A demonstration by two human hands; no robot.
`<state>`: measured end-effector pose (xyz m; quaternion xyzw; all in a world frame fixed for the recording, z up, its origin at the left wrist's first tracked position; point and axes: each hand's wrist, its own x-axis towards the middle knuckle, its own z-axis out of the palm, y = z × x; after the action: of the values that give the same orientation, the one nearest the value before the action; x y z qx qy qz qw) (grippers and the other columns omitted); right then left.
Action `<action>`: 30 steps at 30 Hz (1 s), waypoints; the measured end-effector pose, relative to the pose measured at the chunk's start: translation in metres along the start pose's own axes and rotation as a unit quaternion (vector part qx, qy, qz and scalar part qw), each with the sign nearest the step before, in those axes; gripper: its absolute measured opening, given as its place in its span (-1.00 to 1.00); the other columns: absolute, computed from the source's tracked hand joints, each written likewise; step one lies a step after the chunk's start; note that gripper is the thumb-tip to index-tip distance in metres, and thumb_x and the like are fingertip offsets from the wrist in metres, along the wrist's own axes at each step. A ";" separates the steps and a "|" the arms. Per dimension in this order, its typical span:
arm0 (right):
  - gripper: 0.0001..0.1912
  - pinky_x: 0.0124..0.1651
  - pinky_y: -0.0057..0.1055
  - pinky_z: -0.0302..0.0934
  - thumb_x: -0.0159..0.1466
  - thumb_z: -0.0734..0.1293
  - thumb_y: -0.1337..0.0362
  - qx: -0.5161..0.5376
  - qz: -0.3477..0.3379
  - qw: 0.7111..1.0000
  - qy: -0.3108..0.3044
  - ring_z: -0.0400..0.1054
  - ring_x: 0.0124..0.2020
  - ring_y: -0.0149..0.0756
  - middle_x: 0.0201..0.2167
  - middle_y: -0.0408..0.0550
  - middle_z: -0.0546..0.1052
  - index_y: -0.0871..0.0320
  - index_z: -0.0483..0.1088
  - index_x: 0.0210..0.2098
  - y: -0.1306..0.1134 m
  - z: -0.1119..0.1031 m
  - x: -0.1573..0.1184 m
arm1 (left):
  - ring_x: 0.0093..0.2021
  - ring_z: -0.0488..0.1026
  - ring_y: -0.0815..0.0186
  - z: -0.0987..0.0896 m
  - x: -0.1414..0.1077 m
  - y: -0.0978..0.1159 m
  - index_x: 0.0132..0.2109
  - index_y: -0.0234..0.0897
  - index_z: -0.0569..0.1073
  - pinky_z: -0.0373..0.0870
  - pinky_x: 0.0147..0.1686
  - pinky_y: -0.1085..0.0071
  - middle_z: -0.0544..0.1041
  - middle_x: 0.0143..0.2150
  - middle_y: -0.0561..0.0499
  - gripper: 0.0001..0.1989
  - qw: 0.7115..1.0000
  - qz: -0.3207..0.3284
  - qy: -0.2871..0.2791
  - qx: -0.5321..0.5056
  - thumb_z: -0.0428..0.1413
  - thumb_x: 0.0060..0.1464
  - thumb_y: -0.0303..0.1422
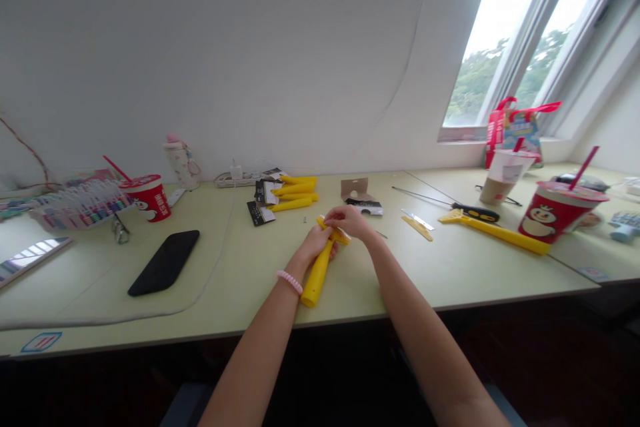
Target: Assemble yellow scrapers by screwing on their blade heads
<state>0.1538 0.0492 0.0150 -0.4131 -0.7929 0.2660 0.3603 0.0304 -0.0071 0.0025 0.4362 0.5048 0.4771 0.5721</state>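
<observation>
A yellow scraper (317, 278) lies slanted above the desk's front part, the end of its thick handle towards me. My left hand (319, 243) is wrapped round it just below the wide head. Over that head, my right hand (347, 219) has thumb and fingertips pinched together; whatever is between them is too small to make out. To the right are a bare metal blade (419, 219) and a flat yellow strip (417, 228). Another yellow scraper (493, 232) rests beyond them, beside a screwdriver (475, 211) with a long shaft and dark handle.
Several packaged yellow-handled tools (295, 193) lie at the back, near an opened cardboard package (357, 192). A black phone (165, 262), a cable and a red cup (153, 203) are on the left. On the right stand another red cup (550, 213) and a clear cup (501, 179).
</observation>
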 end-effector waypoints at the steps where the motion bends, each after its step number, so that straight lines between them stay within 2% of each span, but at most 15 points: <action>1: -0.86 -0.40 -0.50 0.16 0.00 0.31 0.33 -0.004 -0.002 1.000 0.002 0.31 -0.49 -0.41 -0.53 -0.10 0.51 0.21 0.50 -0.46 -0.001 0.000 0.000 | -0.70 0.29 0.39 0.000 -0.001 0.001 -0.33 -0.38 0.35 0.19 -0.70 0.50 0.36 -0.66 -0.04 -0.78 1.000 0.001 -0.026 0.004 0.03 0.03 -0.26; 3: -0.86 -0.40 -0.50 0.17 0.00 0.31 0.34 -0.001 -0.003 1.000 0.004 0.31 -0.49 -0.41 -0.53 -0.10 0.52 0.21 0.50 -0.46 -0.003 0.000 -0.001 | -0.71 0.28 0.40 0.000 -0.002 0.003 -0.32 -0.37 0.33 0.17 -0.71 0.50 0.35 -0.65 -0.03 -0.78 0.997 0.003 -0.077 0.019 -0.01 0.06 -0.25; 5: -0.86 -0.38 -0.49 0.19 0.00 0.31 0.34 0.012 0.000 1.000 0.004 0.33 -0.48 -0.40 -0.52 -0.09 0.52 0.21 0.50 -0.45 -0.005 0.001 -0.002 | -0.72 0.26 0.41 -0.001 -0.003 0.005 -0.31 -0.36 0.31 0.16 -0.72 0.51 0.34 -0.66 -0.01 -0.79 0.995 0.008 -0.096 0.035 -0.06 0.10 -0.27; 16: -0.85 -0.37 -0.47 0.21 -0.04 0.34 0.32 0.078 0.038 0.996 0.005 0.34 -0.46 -0.38 -0.51 -0.07 0.52 0.23 0.49 -0.46 -0.008 0.004 -0.002 | -0.74 0.24 0.41 -0.001 -0.004 0.005 -0.21 -0.36 0.28 0.16 -0.72 0.49 0.34 -0.66 0.00 -0.76 0.994 0.010 -0.109 0.030 -0.11 0.12 -0.26; 20: -0.83 -0.33 -0.47 0.21 -0.04 0.35 0.29 0.116 0.047 0.992 0.007 0.34 -0.43 -0.38 -0.48 -0.06 0.52 0.24 0.48 -0.45 -0.009 0.000 -0.004 | -0.75 0.22 0.42 -0.002 -0.003 0.004 -0.24 -0.36 0.30 0.15 -0.72 0.50 0.32 -0.68 0.01 -0.75 0.993 0.016 -0.108 0.045 -0.10 0.11 -0.24; 24: -0.84 -0.35 -0.48 0.19 -0.02 0.33 0.31 0.087 0.042 0.995 -0.002 0.33 -0.45 -0.39 -0.49 -0.06 0.51 0.25 0.49 -0.44 -0.010 -0.003 -0.006 | -0.73 0.24 0.40 -0.003 -0.001 0.002 -0.22 -0.37 0.29 0.17 -0.71 0.48 0.33 -0.65 0.00 -0.75 0.993 0.014 -0.113 0.044 -0.08 0.10 -0.24; 30: -0.87 -0.39 -0.50 0.19 -0.02 0.30 0.39 0.024 -0.004 1.000 -0.004 0.34 -0.47 -0.39 -0.52 -0.07 0.52 0.24 0.48 -0.48 -0.006 0.001 -0.005 | -0.71 0.26 0.41 -0.003 0.002 0.001 -0.20 -0.36 0.26 0.21 -0.69 0.48 0.36 -0.60 -0.02 -0.74 0.992 -0.004 -0.118 0.045 -0.10 0.11 -0.22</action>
<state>0.1525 0.0419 0.0171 -0.3998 -0.7897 0.2851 0.3677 0.0276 -0.0049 0.0025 0.5125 0.4563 0.3973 0.6094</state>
